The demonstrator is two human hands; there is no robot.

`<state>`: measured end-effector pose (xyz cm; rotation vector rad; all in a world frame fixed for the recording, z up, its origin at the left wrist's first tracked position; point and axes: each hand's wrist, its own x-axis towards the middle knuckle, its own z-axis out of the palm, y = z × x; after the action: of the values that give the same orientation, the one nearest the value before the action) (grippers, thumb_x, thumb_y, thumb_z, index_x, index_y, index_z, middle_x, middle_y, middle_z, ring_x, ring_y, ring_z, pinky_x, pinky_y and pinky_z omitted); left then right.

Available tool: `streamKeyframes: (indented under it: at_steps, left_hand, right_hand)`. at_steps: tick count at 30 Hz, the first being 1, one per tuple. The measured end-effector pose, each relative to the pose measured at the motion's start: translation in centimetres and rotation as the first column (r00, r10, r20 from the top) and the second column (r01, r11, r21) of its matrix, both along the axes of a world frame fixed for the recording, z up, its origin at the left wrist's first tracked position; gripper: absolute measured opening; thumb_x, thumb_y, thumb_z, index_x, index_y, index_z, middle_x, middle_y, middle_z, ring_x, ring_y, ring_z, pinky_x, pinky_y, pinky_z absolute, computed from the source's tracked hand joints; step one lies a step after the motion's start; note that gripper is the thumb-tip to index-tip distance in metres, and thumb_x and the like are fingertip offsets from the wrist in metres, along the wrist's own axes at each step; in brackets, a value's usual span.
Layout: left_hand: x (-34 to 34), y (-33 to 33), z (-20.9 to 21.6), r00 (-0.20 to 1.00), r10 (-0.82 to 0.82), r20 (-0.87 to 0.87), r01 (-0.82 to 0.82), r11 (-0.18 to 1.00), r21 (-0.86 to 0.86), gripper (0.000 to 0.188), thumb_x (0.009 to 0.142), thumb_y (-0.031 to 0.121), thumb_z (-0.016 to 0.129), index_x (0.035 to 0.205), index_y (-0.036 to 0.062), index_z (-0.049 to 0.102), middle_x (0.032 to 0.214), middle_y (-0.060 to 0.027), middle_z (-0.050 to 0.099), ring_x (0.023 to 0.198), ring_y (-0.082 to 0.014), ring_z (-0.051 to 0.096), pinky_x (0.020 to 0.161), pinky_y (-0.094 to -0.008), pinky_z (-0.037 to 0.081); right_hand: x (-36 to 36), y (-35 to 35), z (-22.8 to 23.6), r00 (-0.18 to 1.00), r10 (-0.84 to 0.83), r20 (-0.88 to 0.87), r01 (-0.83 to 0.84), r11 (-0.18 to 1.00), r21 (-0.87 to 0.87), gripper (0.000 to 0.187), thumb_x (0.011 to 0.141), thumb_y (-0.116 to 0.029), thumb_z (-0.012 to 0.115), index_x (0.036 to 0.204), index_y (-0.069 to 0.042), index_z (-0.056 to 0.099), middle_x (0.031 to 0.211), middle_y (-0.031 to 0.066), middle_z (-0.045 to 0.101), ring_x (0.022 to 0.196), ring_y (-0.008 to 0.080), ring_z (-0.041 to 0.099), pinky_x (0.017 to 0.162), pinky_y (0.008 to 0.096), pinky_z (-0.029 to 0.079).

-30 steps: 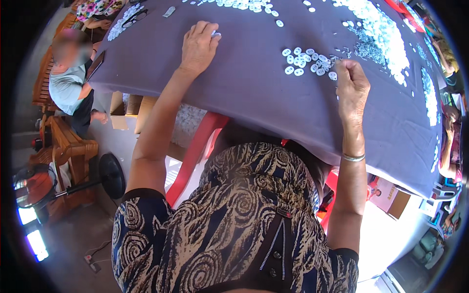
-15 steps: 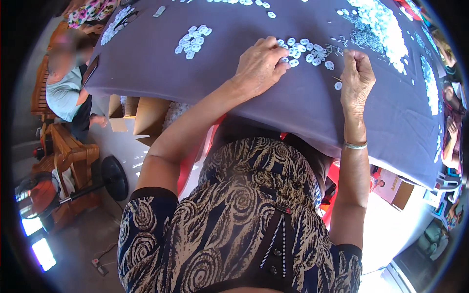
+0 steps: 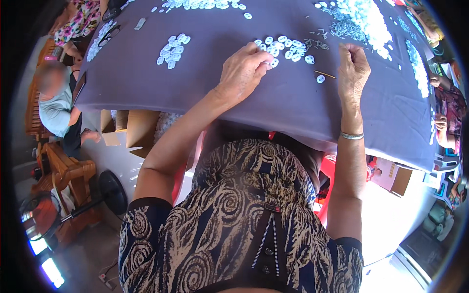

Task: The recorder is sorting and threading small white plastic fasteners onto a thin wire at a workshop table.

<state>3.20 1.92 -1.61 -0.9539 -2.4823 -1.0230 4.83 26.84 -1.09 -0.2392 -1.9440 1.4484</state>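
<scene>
My left hand (image 3: 242, 73) is over the dark cloth-covered table at the left edge of a loose cluster of white oval plastic pieces (image 3: 295, 50). Its thumb and forefinger pinch one white oval piece (image 3: 268, 64), partly covered by the fingertips. Farther right, my right hand (image 3: 354, 71) is raised with its fingers curled together. Whatever is in that pinch is too small or hidden to make out. Between the hands lie a thin wooden stick (image 3: 325, 74) and a single white piece (image 3: 320, 79). Small thin metal-looking bits (image 3: 317, 44) lie beyond the cluster.
A smaller group of white pieces (image 3: 172, 51) lies to the left. At the far right is a big pile of white pieces (image 3: 364, 22) beside a heap of thin bits (image 3: 344, 28). People sit around the table. An open cardboard box (image 3: 139, 127) stands below its near edge.
The view has shifted, so the table's things appear farther left. My right hand has moved right, away from the stick and single piece. My left hand has drawn slightly toward me.
</scene>
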Motion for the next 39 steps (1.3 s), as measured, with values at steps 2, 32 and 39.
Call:
streamKeyframes:
  at_steps: [2, 32, 39]
  left_hand:
    - [-0.2, 0.1, -0.1, 1.0, -0.012, -0.001, 0.012, 0.998, 0.057, 0.011, 0.078, 0.005, 0.062, 0.089, 0.0086, 0.063, 0.082, -0.009, 0.056, 0.072, -0.0274, 0.058, 0.064, -0.0361, 0.049]
    - [0.1, 0.3, -1.0, 0.999, 0.033, 0.002, -0.032, 0.986, 0.166, 0.02, 0.081, -0.006, 0.055, 0.095, 0.0048, 0.063, 0.089, -0.0084, 0.056, 0.073, -0.0226, 0.06, 0.065, -0.0335, 0.048]
    - [0.7, 0.7, 0.0, 0.998, 0.064, 0.017, -0.066, 0.948, 0.312, 0.02, 0.077, -0.006, 0.058, 0.092, 0.0061, 0.063, 0.09, -0.0097, 0.055, 0.072, -0.0239, 0.061, 0.061, -0.0325, 0.05]
  right_hand:
    - [0.0, -0.5, 0.1, 1.0, 0.01, 0.011, -0.011, 0.998, 0.065, 0.012, 0.086, -0.012, 0.063, 0.082, -0.001, 0.059, 0.065, -0.0036, 0.051, 0.063, 0.0041, 0.043, 0.058, 0.0209, 0.04]
    - [-0.1, -3.5, 0.0, 0.969, 0.148, 0.199, -0.247, 0.626, 0.74, 0.012, 0.08, -0.008, 0.063, 0.092, -0.006, 0.065, 0.09, 0.0063, 0.062, 0.087, 0.0253, 0.057, 0.077, 0.0348, 0.048]
    - [-0.1, -3.5, 0.0, 0.952, 0.176, 0.251, -0.303, 0.664, 0.683, 0.011, 0.077, -0.005, 0.064, 0.088, -0.003, 0.062, 0.085, 0.0066, 0.06, 0.082, 0.0239, 0.058, 0.073, 0.0339, 0.049]
